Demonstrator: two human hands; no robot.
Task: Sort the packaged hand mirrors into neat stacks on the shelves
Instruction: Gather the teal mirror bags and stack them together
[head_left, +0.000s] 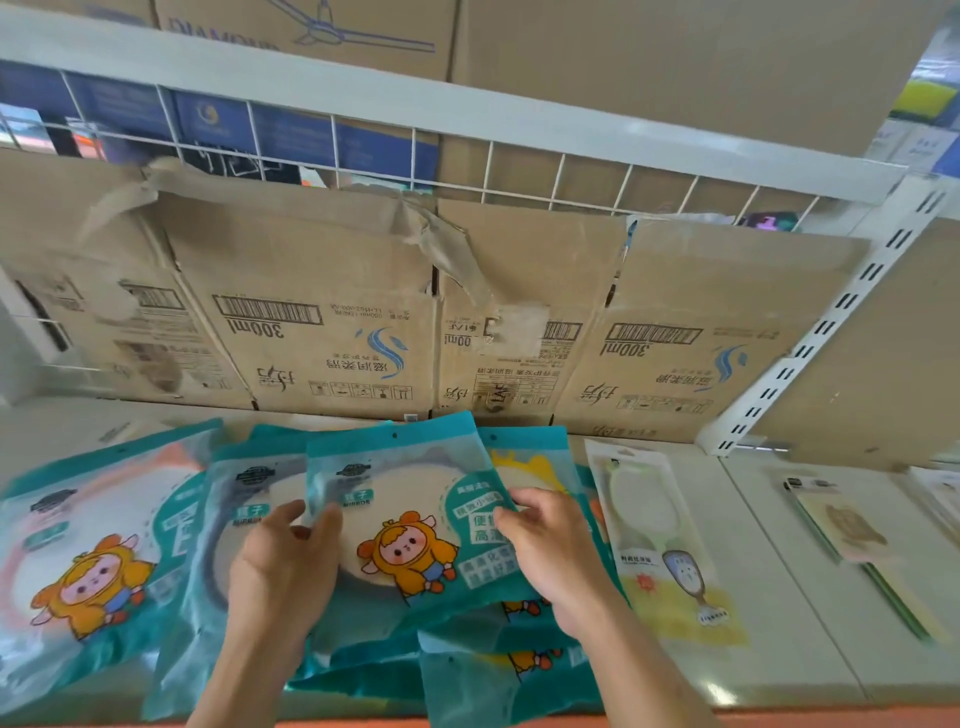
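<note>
Several teal packaged hand mirrors with a cartoon figure lie overlapping on the white shelf (779, 597). The top middle pack (410, 519) holds a grey-rimmed mirror. My left hand (283, 566) grips its left edge, thumb on top. My right hand (550, 551) holds its right edge with curled fingers. A pink-rimmed pack (88, 561) lies at the left, another grey one (228, 519) beside it, and a yellow-rimmed pack (535, 462) is partly hidden behind the held one. More teal packs (483, 670) lie underneath near the front edge.
A clear pack with a green handled mirror (660, 540) lies right of the pile. A slim beige pack (857, 540) lies further right. Flattened cardboard boxes (332, 322) line the shelf's back. A white slotted upright (810, 332) stands at the right, wire rail (415, 150) above.
</note>
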